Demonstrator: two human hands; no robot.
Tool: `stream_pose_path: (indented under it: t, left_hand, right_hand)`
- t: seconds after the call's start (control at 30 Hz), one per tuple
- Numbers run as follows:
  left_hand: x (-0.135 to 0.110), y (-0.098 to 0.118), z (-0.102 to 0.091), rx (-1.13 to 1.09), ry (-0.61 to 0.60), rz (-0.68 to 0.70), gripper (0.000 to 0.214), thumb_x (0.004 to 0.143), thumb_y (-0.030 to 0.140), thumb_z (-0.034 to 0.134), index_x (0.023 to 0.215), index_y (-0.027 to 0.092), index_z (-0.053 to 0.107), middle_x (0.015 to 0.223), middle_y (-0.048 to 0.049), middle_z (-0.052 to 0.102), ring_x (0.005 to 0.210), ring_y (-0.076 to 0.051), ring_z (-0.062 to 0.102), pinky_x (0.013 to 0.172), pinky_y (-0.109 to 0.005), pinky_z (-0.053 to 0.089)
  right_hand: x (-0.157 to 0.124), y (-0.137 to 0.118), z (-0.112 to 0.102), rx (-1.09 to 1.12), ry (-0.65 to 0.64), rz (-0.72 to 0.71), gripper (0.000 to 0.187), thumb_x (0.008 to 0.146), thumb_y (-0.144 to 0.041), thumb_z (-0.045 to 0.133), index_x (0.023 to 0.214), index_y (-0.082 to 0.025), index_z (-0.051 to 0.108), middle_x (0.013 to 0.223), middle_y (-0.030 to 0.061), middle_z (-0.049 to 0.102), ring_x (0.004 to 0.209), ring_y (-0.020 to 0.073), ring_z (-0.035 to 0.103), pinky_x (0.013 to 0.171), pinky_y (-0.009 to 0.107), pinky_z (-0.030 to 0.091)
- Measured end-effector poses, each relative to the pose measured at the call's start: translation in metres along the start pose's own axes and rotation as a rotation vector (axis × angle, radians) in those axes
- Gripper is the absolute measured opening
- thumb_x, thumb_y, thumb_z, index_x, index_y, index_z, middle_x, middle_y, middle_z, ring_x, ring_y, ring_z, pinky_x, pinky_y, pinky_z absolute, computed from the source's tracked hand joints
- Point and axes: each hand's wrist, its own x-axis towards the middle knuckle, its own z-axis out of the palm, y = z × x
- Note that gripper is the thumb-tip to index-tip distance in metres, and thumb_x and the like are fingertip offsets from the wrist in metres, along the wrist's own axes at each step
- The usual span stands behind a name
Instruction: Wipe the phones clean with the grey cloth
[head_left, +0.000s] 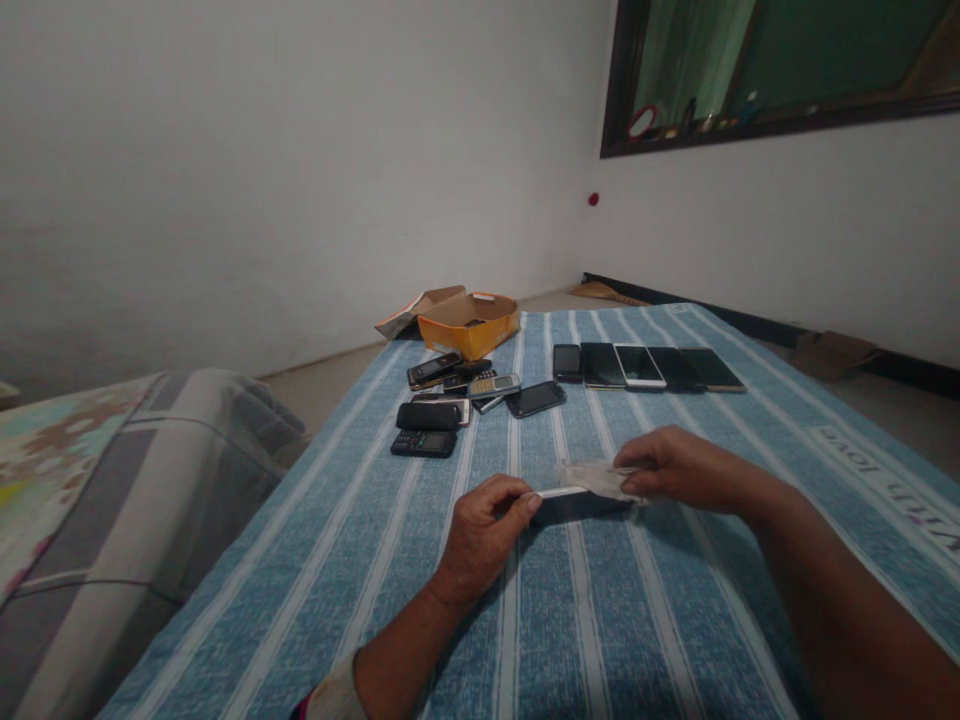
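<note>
Between my hands, low over the striped cloth, is a thin phone (577,507) with a white edge and a dark face. My left hand (491,530) pinches its left end between thumb and fingers. A pale, crumpled tissue or cloth (596,478) lies against the phone's upper side, and my right hand (664,465) has its fingers closed on it near the phone's right end. Just beyond, a dark touchscreen phone (536,399) lies flat. To its left is a loose pile with a silver keypad phone (493,385) and a black keypad phone (424,443).
Several phones lie side by side at the far right, among them a white one (640,366). An open orange box (471,325) stands at the back. The blue striped cloth (360,500) covers the surface. A draped bed or seat (142,480) is at left.
</note>
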Motion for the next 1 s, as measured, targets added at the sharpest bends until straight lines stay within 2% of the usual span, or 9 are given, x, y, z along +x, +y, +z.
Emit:
stream_pose_path:
  t: [0.4, 0.73, 0.8, 1.0]
  left_hand:
    - [0.000, -0.001, 0.000, -0.010, -0.014, -0.010, 0.017, 0.082, 0.029, 0.067, 0.072, 0.017, 0.071, 0.070, -0.0022, 0.066, 0.068, -0.016, 0.061, 0.066, -0.028, 0.048]
    - [0.000, 0.001, 0.000, -0.031, -0.010, -0.030, 0.016, 0.081, 0.030, 0.067, 0.072, 0.017, 0.072, 0.070, -0.0022, 0.066, 0.068, -0.017, 0.061, 0.066, -0.028, 0.048]
    - [0.000, 0.000, 0.000, -0.034, -0.012, -0.029, 0.016, 0.081, 0.029, 0.067, 0.072, 0.017, 0.072, 0.070, -0.0022, 0.067, 0.068, -0.016, 0.061, 0.066, -0.028, 0.048]
    - [0.000, -0.001, 0.000, -0.039, -0.009, -0.039, 0.015, 0.081, 0.029, 0.067, 0.072, 0.017, 0.071, 0.069, -0.0015, 0.065, 0.067, -0.016, 0.061, 0.065, -0.028, 0.047]
  right_hand:
    - [-0.006, 0.003, -0.010, -0.061, 0.045, 0.063, 0.013, 0.080, -0.022, 0.063, 0.087, -0.018, 0.073, 0.081, 0.0022, 0.069, 0.075, 0.0174, 0.062, 0.067, 0.027, 0.042]
    - [-0.008, 0.003, -0.009, -0.099, 0.079, 0.047, 0.008, 0.080, -0.023, 0.062, 0.078, -0.018, 0.068, 0.072, 0.0005, 0.065, 0.067, 0.0155, 0.059, 0.061, 0.026, 0.039]
    - [-0.008, 0.003, -0.009, -0.130, 0.137, 0.032, 0.011, 0.082, -0.022, 0.059, 0.074, -0.019, 0.066, 0.068, -0.0006, 0.062, 0.065, 0.0145, 0.057, 0.060, 0.025, 0.037]
    - [-0.006, -0.006, -0.004, -0.190, 0.443, -0.053, 0.012, 0.083, -0.017, 0.056, 0.076, -0.019, 0.065, 0.070, 0.0000, 0.064, 0.066, 0.0148, 0.057, 0.062, 0.026, 0.038]
